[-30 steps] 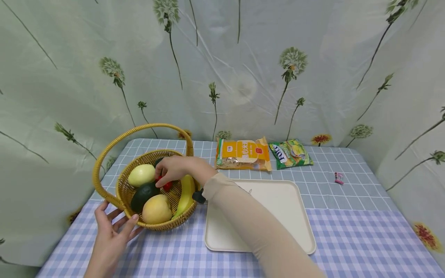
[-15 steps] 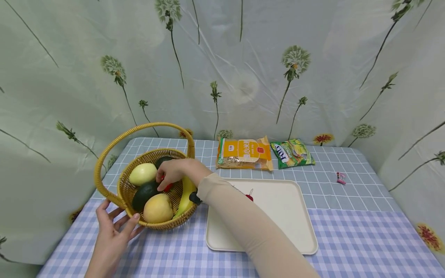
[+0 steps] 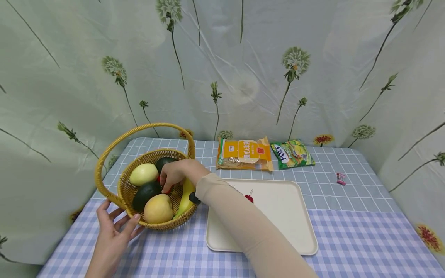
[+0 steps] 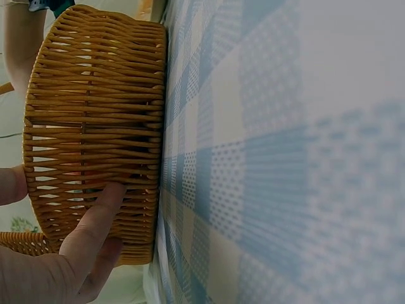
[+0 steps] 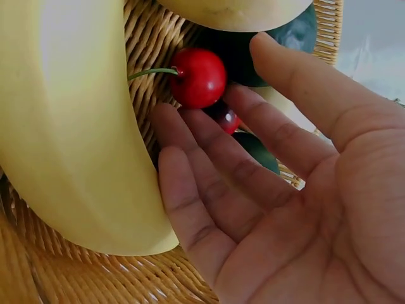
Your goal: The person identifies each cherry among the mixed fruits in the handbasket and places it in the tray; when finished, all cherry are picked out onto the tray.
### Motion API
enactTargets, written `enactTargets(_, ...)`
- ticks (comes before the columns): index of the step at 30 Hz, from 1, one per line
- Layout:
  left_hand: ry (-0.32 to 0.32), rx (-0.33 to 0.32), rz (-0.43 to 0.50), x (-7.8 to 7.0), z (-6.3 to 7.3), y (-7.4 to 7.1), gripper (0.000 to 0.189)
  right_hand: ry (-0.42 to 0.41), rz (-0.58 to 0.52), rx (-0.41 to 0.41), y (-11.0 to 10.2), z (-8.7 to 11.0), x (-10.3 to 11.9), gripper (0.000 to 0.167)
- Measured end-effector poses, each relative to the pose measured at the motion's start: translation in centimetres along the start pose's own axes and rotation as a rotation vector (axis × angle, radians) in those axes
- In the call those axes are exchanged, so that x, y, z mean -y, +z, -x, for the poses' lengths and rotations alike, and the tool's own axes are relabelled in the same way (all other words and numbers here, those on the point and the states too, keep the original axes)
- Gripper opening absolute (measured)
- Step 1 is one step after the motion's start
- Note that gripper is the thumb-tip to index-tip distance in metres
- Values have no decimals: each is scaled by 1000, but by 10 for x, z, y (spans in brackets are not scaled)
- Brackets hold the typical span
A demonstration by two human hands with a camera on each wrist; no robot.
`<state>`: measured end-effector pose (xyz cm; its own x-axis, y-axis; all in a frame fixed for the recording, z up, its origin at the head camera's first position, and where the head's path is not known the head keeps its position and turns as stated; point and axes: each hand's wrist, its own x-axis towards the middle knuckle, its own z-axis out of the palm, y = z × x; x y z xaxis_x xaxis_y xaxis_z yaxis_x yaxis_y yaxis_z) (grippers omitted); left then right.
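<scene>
A wicker basket with a tall handle holds a banana, a yellow peach-like fruit, a pale green oval fruit and dark green fruits. My left hand rests against its near left side, thumb at the rim and straight fingers on the woven wall. Inside the basket is my right hand, its fingertips right at a red cherry with a green stem. The thumb stands apart from that cherry. Another red cherry shows partly behind the fingers.
Under my right forearm lies a white tray with a red cherry on it. Behind stand an orange food packet and a green snack bag. A small pink wrapper lies at the right.
My right hand has sunk slightly deeper into the basket, toward the cherries. A cherry on the tray has come into sight beside the forearm. My left hand stays at the basket.
</scene>
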<state>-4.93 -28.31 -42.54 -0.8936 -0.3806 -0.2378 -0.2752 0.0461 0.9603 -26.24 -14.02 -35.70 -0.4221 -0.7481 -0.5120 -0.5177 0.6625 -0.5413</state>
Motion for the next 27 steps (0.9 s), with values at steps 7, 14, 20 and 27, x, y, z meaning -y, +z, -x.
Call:
enactTargets(7, 11, 0, -3, 0, 0, 0, 99, 36, -20, 31, 2, 0, 1, 45)
enactTargets(14, 24, 0, 4, 2, 0, 0, 98, -2, -73, 49, 1, 4, -2, 10)
enactTargets(20, 21, -11, 2, 2, 0, 0, 99, -3, -123, 70, 1, 5, -2, 14)
enactTargets(27, 2, -14, -1, 0, -1, 0, 99, 1, -174, 55, 2, 6, -2, 21)
